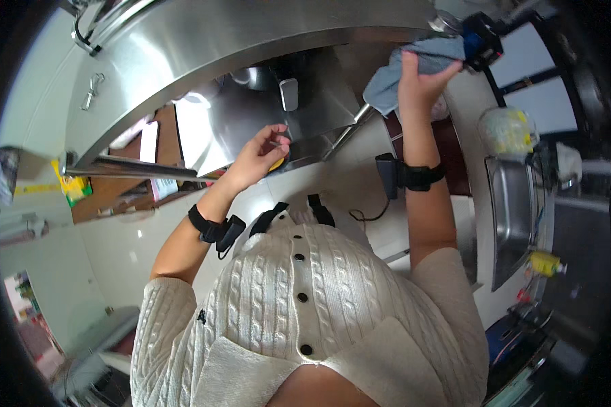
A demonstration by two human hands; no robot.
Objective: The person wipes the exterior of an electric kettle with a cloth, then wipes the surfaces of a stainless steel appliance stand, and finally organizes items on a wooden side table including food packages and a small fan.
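Observation:
My right hand [421, 84] is wrapped around a grey-blue cloth [387, 89] at the right end of a stainless steel table [254, 30]. Part of the cloth hangs down past the table's front edge near a metal leg [362, 112]. My left hand [265, 151] hovers in front of the lower steel shelf [315, 122], its fingers loosely curled and apart, with nothing visible in them. Just behind its thumb shows a yellow and dark thing [279, 164], mostly hidden; I cannot tell what it is. On the lower shelf is a pale oblong object [288, 94].
A small metal clip-like tool [92, 91] lies on the tabletop at left. A dark blue device [481, 40] stands beyond the cloth. At right are a steel sink [511, 203], a clear plastic container [504, 129] and a yellow bottle [545, 263]. A yellow-green packet [71, 183] sits at left.

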